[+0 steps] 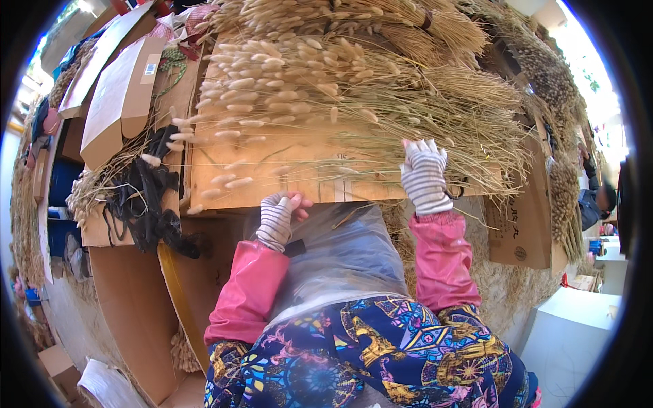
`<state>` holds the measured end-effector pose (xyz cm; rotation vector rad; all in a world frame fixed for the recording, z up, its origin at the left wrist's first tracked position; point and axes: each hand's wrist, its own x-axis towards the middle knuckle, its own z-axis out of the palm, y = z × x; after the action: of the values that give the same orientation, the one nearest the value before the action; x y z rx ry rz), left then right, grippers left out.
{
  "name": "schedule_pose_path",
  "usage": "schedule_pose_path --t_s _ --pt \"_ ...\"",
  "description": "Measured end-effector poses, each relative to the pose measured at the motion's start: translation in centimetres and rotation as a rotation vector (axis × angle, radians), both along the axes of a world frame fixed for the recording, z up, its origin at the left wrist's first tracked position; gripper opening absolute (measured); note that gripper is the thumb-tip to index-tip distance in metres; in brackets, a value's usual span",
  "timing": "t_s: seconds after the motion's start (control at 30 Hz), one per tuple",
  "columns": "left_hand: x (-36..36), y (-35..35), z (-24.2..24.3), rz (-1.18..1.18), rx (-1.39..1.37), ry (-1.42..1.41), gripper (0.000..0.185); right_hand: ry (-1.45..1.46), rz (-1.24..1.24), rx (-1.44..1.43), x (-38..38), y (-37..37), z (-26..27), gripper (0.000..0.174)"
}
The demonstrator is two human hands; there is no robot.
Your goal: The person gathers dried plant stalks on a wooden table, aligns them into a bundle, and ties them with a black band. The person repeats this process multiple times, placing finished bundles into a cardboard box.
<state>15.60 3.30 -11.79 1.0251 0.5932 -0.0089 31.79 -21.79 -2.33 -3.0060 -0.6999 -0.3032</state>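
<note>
Dried bunny-tail grass [285, 76] lies in a thick layer across the wooden tabletop [306, 137], fluffy heads to the left and stems to the right. My right hand [424, 171], in a striped fingerless glove, rests over the stems near the table's front edge. Its fingertips point away from me, and whether they grip any stem is hidden. At the same edge, further left, my left hand [283, 211] has its fingers curled, with nothing plainly seen in them. Several loose bunny-tail stalks [237, 182] lie on the wood between and beyond the hands.
Tied bundles of dried stalks [454, 30] lie at the back. Black cloth [148, 188] hangs on cardboard at left, near an open cardboard box [127, 306]. Clear plastic sheeting [347, 255] covers my lap. A white box [571, 336] stands at right; a person [592, 204] is beyond.
</note>
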Motion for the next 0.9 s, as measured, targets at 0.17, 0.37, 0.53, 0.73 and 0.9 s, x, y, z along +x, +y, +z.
schedule_pose_path --t_s 0.17,0.37,0.53,0.73,0.9 --pt "-0.2 0.4 0.5 -0.063 -0.007 0.003 0.021 -0.139 0.181 0.117 3.9 3.1 0.9 0.027" --pt "-0.5 0.6 1.0 -0.089 0.013 0.006 0.024 0.017 0.147 -0.217 5.9 8.0 0.1 0.035" --pt "-0.6 0.9 0.8 -0.050 -0.003 -0.027 0.029 -0.376 0.323 0.233 5.1 7.0 0.5 0.017" --pt "-0.8 0.9 0.4 -0.066 0.017 -0.060 0.035 0.012 0.446 0.004 0.6 5.9 -0.9 0.007" --pt "-0.7 0.5 1.4 -0.071 0.001 -0.122 0.037 -0.210 0.458 0.448 -0.2 5.9 -0.9 0.003"
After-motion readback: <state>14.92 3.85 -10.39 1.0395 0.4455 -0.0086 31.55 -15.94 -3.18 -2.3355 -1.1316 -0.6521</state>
